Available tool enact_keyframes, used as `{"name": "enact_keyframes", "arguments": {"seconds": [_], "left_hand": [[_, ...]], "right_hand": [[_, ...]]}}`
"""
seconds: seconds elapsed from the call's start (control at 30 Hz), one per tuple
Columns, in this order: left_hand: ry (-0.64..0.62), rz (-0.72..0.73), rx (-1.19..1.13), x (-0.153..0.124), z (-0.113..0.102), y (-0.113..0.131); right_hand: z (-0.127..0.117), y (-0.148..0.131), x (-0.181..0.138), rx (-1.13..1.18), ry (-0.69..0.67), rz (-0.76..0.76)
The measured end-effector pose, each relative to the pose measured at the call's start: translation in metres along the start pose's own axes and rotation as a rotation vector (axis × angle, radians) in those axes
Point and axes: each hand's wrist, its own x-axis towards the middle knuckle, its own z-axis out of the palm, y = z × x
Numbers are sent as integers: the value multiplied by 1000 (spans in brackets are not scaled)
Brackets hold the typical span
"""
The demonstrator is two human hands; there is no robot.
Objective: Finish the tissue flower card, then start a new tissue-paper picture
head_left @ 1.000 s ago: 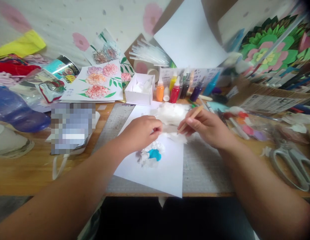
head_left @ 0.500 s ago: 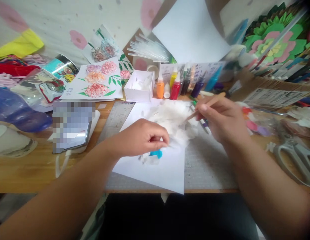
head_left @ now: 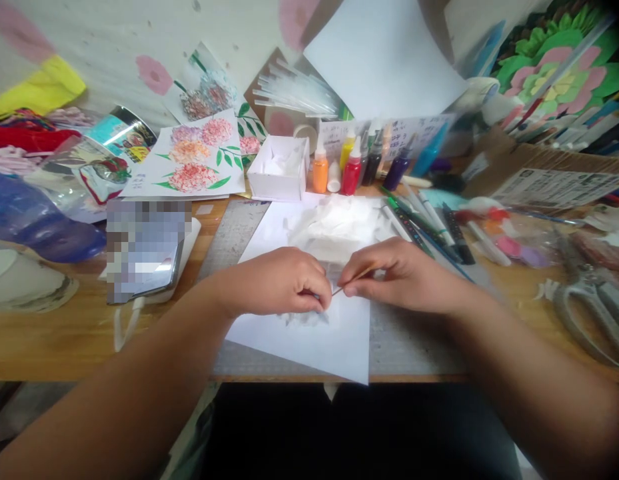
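Observation:
My right hand (head_left: 404,277) pinches a thin wooden stick (head_left: 363,273), whose tip points down and left toward my left hand (head_left: 282,283). My left hand is closed, thumb and fingertips together; whatever lies between them is hidden. Below its fingers a small clump of white tissue (head_left: 306,319) rests on a white sheet of paper (head_left: 345,350). Behind both hands a larger heap of white tissue (head_left: 339,223) covers the upper part of the sheet.
Paint bottles (head_left: 350,172) stand behind the sheet beside a small white box (head_left: 278,183). To the right lie several markers (head_left: 432,217) and grey-handled scissors (head_left: 589,313). A phone (head_left: 152,260) rests at the left. Painted flower pictures (head_left: 194,157) lean at the back.
My right hand has come down and left from above the tissue heap, bringing the wooden stick's tip close to my left hand. The markers it covered now show. My left hand has shifted slightly.

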Motion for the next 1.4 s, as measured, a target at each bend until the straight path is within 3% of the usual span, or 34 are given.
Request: {"name": "enact_keyframes", "arguments": {"seconds": [0.57,0.73,0.93,1.3,1.4], "left_hand": [[37,-169,34,1,1,1],[47,-158,27,2,2,0],[37,-160,49,2,2,0],[67,-118,38,3,6,-1],[71,-78,84,5,8,0]], "right_hand": [[3,1,0,-116,-4,-129],[-4,-1,-2,-8,68,-7],[-1,-1,-1,7,-25,-70],[-5,-4,-2,-18,41,-14],[-6,-4,-2,-2,0,-43]]}}
